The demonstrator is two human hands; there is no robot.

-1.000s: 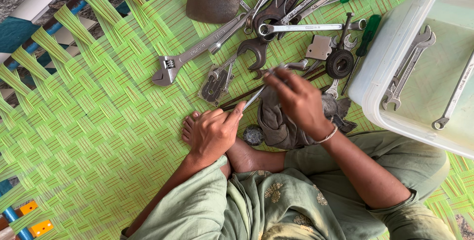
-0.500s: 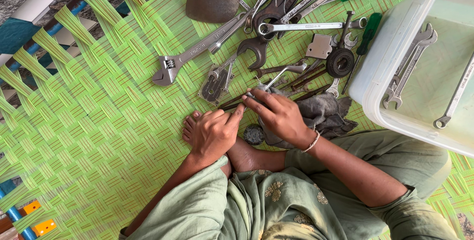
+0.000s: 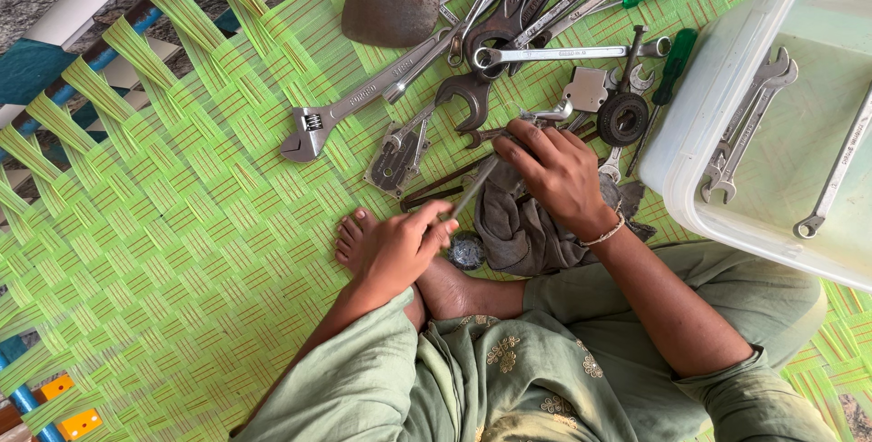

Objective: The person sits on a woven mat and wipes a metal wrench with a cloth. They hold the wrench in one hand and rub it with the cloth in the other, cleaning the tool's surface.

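Woven green cot (image 3: 182, 251), tool pile (image 3: 509, 33) at twelve o'clock: left hand (image 3: 400, 247) pinching slim spanner (image 3: 474, 184) low, right hand (image 3: 559, 174) closed round its top with grey rag (image 3: 518, 224); wiping seemingly midway, three spanners (image 3: 781, 133) binned at three o'clock.

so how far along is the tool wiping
Done: three spanners lie in the white tub. In hand: the left hand steadies a thin spanner while the right hand rubs it with a grey rag. Left: a heap of tools on the green mat.
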